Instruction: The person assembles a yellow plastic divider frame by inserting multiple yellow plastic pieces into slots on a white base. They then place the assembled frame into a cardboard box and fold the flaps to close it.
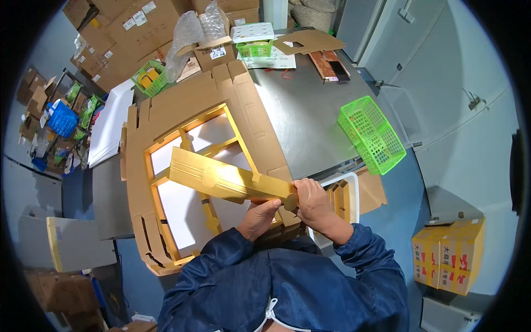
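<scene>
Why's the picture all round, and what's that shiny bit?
Head view: the fisheye lens leaves a round black rim; head view: glare brightens the gold cardboard strip; head view: soft grey shadow falls on the white surface inside the gold frame.

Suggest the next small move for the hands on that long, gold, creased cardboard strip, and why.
Perhaps slide the left hand leftward along the long, gold, creased cardboard strip for steadier support: it and the right hand both hold its right end, while its left end, over the gold rectangular frame, is unheld.
</scene>
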Motion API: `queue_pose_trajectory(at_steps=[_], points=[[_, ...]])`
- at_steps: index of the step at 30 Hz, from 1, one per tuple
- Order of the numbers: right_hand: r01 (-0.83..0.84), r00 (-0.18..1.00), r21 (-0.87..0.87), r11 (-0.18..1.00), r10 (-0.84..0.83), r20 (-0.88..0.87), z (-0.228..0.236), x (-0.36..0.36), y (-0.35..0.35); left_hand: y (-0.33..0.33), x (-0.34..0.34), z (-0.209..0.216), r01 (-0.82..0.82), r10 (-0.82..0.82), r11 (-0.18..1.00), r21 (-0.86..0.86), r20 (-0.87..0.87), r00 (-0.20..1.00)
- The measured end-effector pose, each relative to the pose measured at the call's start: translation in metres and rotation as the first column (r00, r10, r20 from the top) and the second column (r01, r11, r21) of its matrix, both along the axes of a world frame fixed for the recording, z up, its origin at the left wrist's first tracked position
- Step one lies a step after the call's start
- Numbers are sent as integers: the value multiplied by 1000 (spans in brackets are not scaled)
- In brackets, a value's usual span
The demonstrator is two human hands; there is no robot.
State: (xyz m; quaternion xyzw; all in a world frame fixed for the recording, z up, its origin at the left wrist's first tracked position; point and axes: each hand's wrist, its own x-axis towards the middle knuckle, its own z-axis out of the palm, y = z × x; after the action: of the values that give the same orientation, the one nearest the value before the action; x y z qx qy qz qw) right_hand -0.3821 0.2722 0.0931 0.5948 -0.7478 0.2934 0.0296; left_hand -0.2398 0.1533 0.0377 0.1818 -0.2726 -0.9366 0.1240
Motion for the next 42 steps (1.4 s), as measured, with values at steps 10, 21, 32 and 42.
queue_pose_trajectory(at_steps=[10,21,32,42], points=[[-189,822,367,911,-58,567,13,-33,31,-71,24,65,-198,117,947,-253,-301,946],[-203,850,349,915,-12,527,22,-23,47,-80,22,59,-247,118,877,-411,-314,942],[-440,274,97,893,30,961,33,-29,20,-78,-6,56,14,-174,890,-456,-311,934],[-174,56,41,984,-31,998,0,-35,4,-65,-17,64,-25,-101,852,-522,-210,972]])
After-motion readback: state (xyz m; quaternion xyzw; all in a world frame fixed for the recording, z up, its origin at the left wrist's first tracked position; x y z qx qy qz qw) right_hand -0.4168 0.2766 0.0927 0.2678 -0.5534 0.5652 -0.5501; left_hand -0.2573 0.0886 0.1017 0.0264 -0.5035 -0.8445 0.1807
